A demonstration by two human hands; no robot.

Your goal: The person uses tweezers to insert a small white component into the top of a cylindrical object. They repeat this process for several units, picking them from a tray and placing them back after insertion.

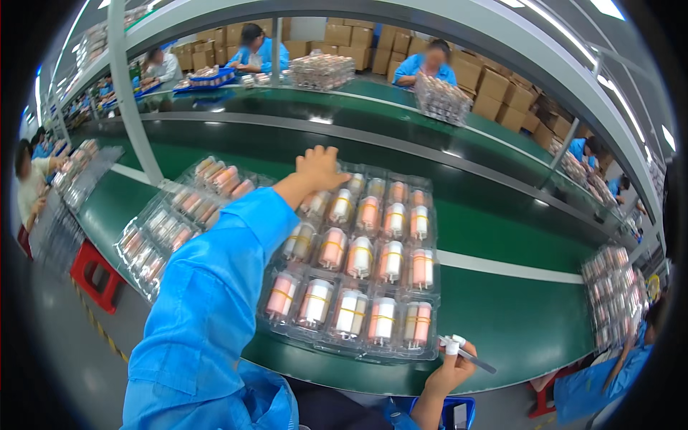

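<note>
A clear plastic tray (350,347) lies in front of me, its pockets holding several pink, white and grey cylinder bundles (360,256) banded in yellow. My left hand (319,170) reaches over its far left part, fingers spread above the back bundles. Whether the fingertips touch a bundle is hidden. Just off the tray's near right corner, my right hand (450,371) is closed on a thin dark grey tool (479,358), which points away to the right. White covers sit on the tips of its fingers. The tool's exact kind does not show.
More filled trays (168,226) lie to the left on the green bench (502,315). Filled trays (615,294) are stacked at the right end. A blue bin (466,405) is below my right hand. A red stool (97,276) stands at left. People work across the line.
</note>
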